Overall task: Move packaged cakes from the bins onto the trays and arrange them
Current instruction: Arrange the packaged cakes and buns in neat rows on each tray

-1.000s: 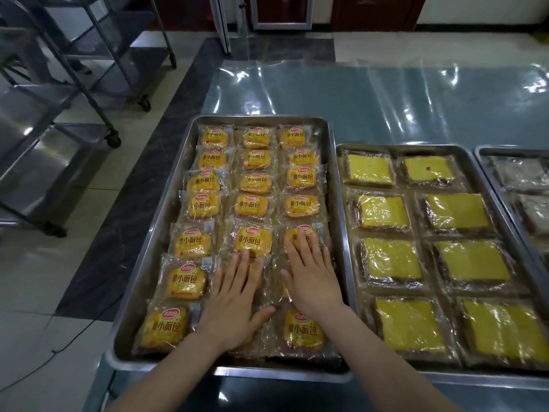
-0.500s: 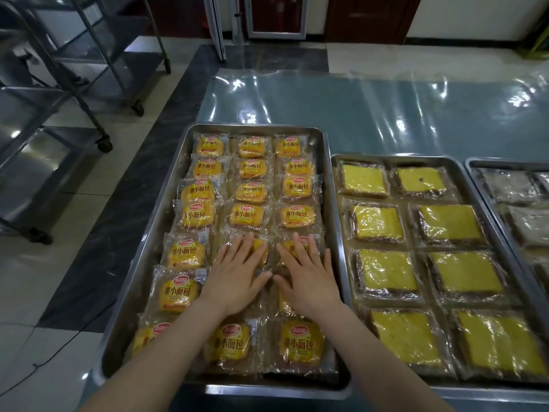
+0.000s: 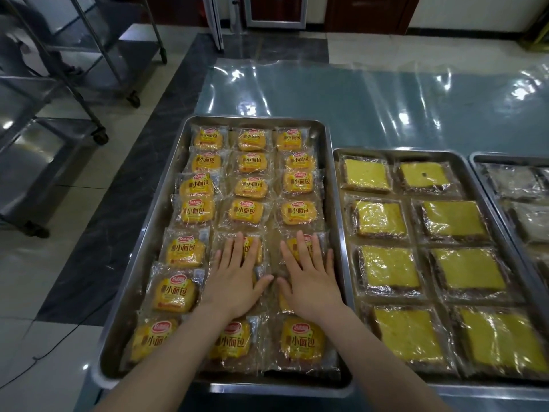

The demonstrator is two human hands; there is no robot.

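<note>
A steel tray point(image 3: 173, 185) on the table holds several small yellow packaged cakes point(image 3: 251, 210) in three columns. My left hand point(image 3: 234, 278) lies flat, fingers spread, on the middle-column packets in the tray's near half. My right hand point(image 3: 310, 278) lies flat beside it on the right-column packets, close to the tray's right rim. Neither hand grips anything; the packets under the palms are mostly hidden. A second tray point(image 3: 337, 153) to the right holds larger square yellow cakes point(image 3: 378, 219) in clear wrap, two columns.
A third tray point(image 3: 475, 159) with pale wrapped pieces is cut off at the right edge. The table point(image 3: 356, 99) is covered in shiny clear film beyond the trays. Wheeled steel racks point(image 3: 59, 93) stand on the floor to the left. Doors line the far wall.
Both hands slid away from me along the tray, from the nearest rows to the rows further up, staying flat on the packets. The nearest row of cakes is now uncovered.
</note>
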